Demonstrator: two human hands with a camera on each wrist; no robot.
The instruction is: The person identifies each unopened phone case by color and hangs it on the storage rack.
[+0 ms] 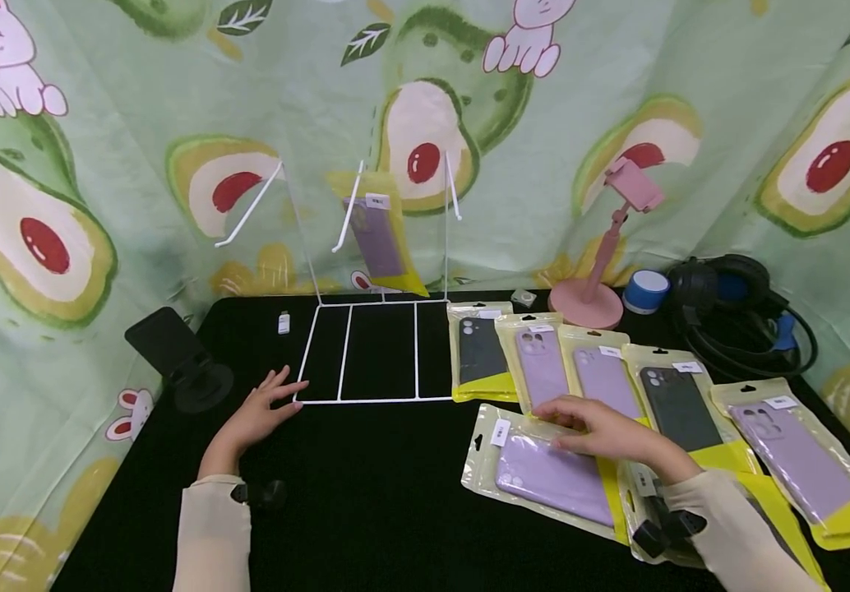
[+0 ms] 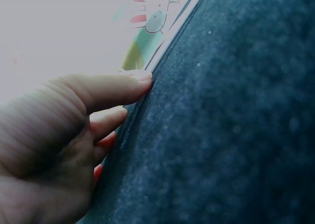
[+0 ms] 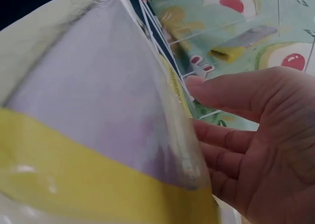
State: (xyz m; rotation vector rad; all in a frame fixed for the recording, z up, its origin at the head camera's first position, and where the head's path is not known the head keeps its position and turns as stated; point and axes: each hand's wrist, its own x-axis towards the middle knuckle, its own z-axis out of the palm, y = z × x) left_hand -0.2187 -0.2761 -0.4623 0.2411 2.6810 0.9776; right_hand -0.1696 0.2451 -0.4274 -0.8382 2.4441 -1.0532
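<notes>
A bagged purple phone case (image 1: 554, 477) lies crosswise at the front of a group of similar packages. Over its far edge is my right hand (image 1: 602, 432), thumb and fingers apart; in the right wrist view the fingers (image 3: 224, 143) are partly hidden behind the bag's edge. My left hand (image 1: 258, 418) rests at the near left corner of a white wire rack (image 1: 366, 402), fingers spread loosely and thumb right at the corner. One yellow-bottomed bag with a purple case (image 1: 376, 234) hangs on the rack's middle hook.
Several more bagged cases, purple and dark grey (image 1: 680, 407), overlap on the right. Behind them stand a pink phone stand (image 1: 588, 300), a blue-and-white round jar (image 1: 645, 292) and black headphones (image 1: 728, 288). A black stand (image 1: 181, 362) and small white bottle (image 1: 284, 322) are at left.
</notes>
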